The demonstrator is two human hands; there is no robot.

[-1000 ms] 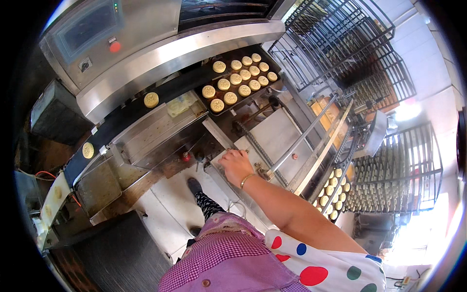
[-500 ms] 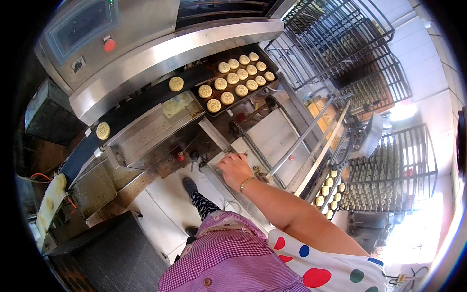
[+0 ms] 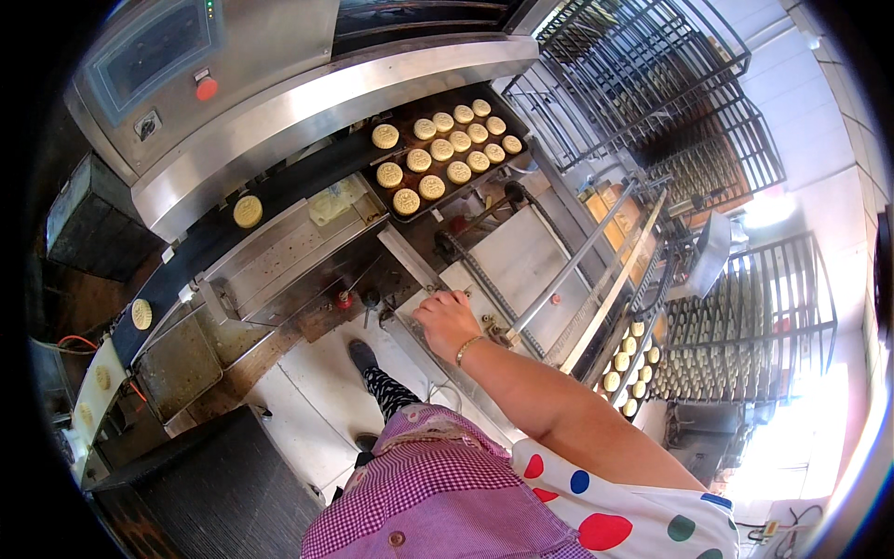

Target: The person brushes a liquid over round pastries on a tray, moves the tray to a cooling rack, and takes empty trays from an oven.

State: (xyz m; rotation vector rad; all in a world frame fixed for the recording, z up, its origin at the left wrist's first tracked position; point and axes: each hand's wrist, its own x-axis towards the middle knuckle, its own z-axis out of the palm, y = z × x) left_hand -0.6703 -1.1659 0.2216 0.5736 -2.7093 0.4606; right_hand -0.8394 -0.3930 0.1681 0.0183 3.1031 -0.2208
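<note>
Head view. Right hand (image 3: 449, 319) laid on a metal frame (image 3: 408, 307), apparently as a rest; its fingers are loosely bent, and whether they grip anything I cannot tell. Left hand unseen. Beyond the fingers, round cakes (image 3: 418, 160) fill a dark tray (image 3: 439, 171), presumably spaced against sticking; farther left, a belt (image 3: 316, 174) bears others.

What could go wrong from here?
1. Pinch: the right hand rests at the machine's edge close to an exposed chain; if that runs, fingers might get caught.
2. Snag: the wrist bracelet is also near the chain and could hook on it.
3. Crowding: the pastry at the end of the dark belt may bump those on the tray.
</note>
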